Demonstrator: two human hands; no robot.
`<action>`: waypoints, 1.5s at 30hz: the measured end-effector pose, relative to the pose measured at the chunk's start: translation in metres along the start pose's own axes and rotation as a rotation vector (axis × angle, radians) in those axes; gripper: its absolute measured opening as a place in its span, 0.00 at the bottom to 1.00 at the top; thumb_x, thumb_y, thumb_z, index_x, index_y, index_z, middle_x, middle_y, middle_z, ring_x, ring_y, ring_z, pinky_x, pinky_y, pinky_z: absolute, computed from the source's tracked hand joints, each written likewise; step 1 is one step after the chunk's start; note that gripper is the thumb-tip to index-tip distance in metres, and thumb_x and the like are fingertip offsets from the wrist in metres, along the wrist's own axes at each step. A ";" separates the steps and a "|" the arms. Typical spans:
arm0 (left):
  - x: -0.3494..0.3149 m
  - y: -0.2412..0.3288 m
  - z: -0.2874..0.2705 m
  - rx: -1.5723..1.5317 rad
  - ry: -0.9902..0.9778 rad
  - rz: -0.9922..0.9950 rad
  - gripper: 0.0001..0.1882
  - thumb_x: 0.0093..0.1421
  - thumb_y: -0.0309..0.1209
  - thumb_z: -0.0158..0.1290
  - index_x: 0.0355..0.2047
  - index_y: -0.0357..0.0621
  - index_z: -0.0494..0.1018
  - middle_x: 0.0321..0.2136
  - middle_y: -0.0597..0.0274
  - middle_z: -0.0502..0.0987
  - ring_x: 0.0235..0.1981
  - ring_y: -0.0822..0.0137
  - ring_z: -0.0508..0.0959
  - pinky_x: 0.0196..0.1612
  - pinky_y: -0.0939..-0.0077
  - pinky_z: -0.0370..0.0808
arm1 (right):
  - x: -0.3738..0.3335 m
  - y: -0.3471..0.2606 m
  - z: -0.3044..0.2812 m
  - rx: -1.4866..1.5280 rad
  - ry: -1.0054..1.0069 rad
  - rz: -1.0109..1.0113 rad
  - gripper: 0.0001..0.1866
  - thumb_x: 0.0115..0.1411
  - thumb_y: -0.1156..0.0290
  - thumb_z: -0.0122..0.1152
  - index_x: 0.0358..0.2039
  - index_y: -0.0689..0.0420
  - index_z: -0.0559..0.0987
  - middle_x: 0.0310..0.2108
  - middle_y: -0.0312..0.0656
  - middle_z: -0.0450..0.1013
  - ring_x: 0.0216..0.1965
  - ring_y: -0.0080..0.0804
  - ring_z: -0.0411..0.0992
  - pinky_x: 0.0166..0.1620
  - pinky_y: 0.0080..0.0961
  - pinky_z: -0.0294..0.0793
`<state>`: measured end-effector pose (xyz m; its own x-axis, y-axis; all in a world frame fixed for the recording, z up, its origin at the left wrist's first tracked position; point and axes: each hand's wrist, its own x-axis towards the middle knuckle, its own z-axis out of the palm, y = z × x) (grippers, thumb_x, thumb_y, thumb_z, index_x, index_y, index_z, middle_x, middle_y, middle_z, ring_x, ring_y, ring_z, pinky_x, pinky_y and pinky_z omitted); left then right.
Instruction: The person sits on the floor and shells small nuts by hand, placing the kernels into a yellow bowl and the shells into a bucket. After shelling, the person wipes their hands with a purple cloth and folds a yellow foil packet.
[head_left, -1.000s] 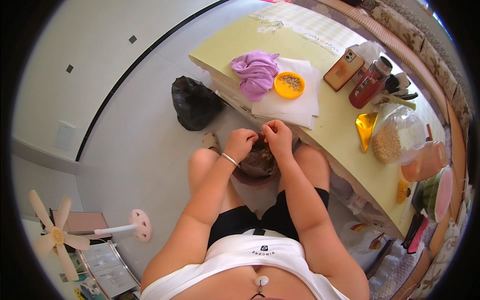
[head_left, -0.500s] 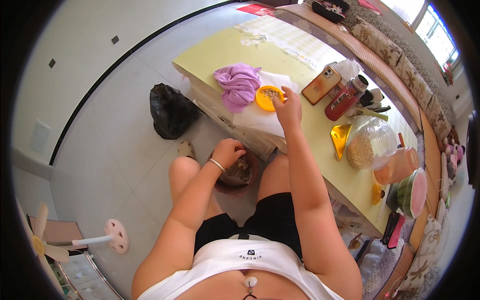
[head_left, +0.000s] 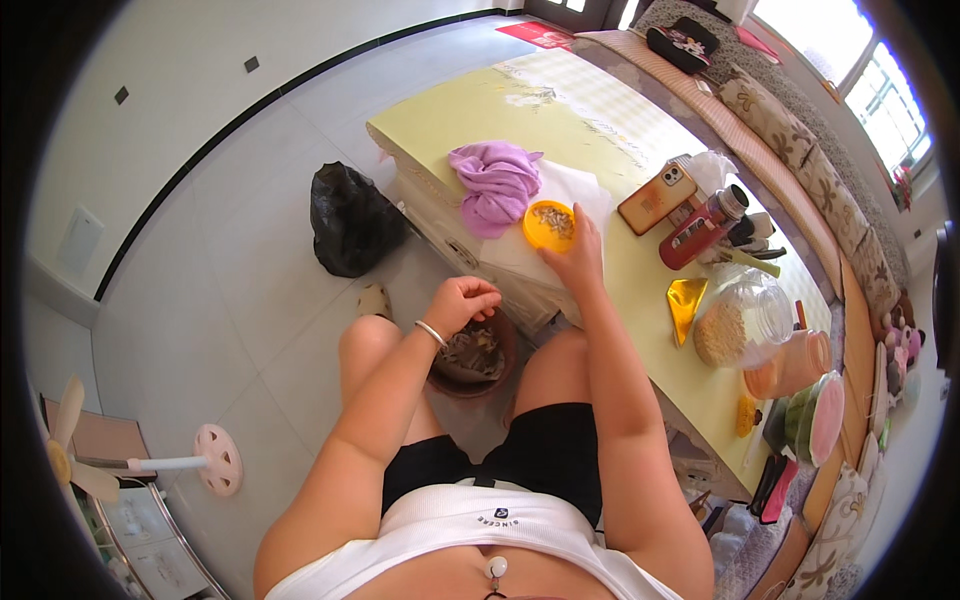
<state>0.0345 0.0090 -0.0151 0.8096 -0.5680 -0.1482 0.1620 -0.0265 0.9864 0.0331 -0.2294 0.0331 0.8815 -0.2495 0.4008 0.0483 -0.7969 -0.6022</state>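
Two hands at a low table: one at a small dish, one over a bowl.

Right hand (head_left: 578, 262) resting at the edge of a small yellow dish (head_left: 549, 225) holding pale bits, fingers loosely together, grip on the rim not discernible. Dish set on white paper (head_left: 580, 195) on the pale yellow table (head_left: 560, 110), just beside a purple cloth (head_left: 495, 183). Left hand (head_left: 462, 302), bangle at the wrist, curled closed above a brown bowl (head_left: 475, 357) of husks between the knees; contents of the fist hidden. Near: phone (head_left: 657, 197), red bottle (head_left: 702, 228), jar of grain (head_left: 742, 320). Black bag (head_left: 350, 218) on the floor.
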 end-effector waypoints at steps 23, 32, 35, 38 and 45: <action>-0.035 0.038 0.010 -0.065 0.180 0.139 0.13 0.62 0.32 0.54 0.41 0.32 0.72 0.29 0.58 0.80 0.25 0.69 0.81 0.28 0.82 0.78 | -0.067 -0.068 0.072 1.740 0.287 0.675 0.22 0.70 0.60 0.38 0.51 0.66 0.69 0.50 0.47 0.70 0.51 0.35 0.68 0.56 0.31 0.67; -0.046 0.042 0.032 0.358 0.292 0.360 0.11 0.55 0.29 0.60 0.33 0.33 0.75 0.23 0.57 0.79 0.21 0.72 0.78 0.26 0.79 0.74 | -0.082 -0.062 0.087 1.908 0.345 0.871 0.22 0.69 0.56 0.39 0.47 0.61 0.73 0.45 0.43 0.73 0.47 0.36 0.72 0.51 0.36 0.73; -0.049 0.050 0.038 0.601 0.330 0.466 0.11 0.53 0.31 0.61 0.29 0.35 0.74 0.21 0.53 0.77 0.19 0.64 0.78 0.24 0.75 0.73 | -0.081 -0.058 0.093 1.918 0.391 0.899 0.20 0.69 0.57 0.41 0.44 0.61 0.73 0.42 0.42 0.74 0.44 0.35 0.73 0.49 0.36 0.74; -0.050 0.048 0.041 0.741 0.367 0.557 0.11 0.52 0.31 0.61 0.26 0.37 0.72 0.20 0.51 0.76 0.19 0.57 0.77 0.23 0.72 0.72 | -0.082 -0.058 0.095 1.898 0.392 0.915 0.19 0.69 0.58 0.42 0.43 0.62 0.73 0.40 0.43 0.73 0.42 0.35 0.73 0.47 0.35 0.75; -0.052 0.043 0.041 0.560 0.417 0.520 0.11 0.53 0.31 0.62 0.31 0.35 0.74 0.20 0.55 0.77 0.20 0.66 0.79 0.25 0.77 0.73 | -0.080 -0.065 0.085 2.088 0.389 0.899 0.20 0.69 0.57 0.40 0.43 0.62 0.73 0.43 0.44 0.73 0.47 0.37 0.71 0.53 0.38 0.72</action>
<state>-0.0237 0.0040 0.0384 0.8621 -0.2761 0.4249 -0.4984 -0.3105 0.8095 -0.0005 -0.1108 -0.0186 0.8602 -0.3522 -0.3687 0.3067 0.9351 -0.1775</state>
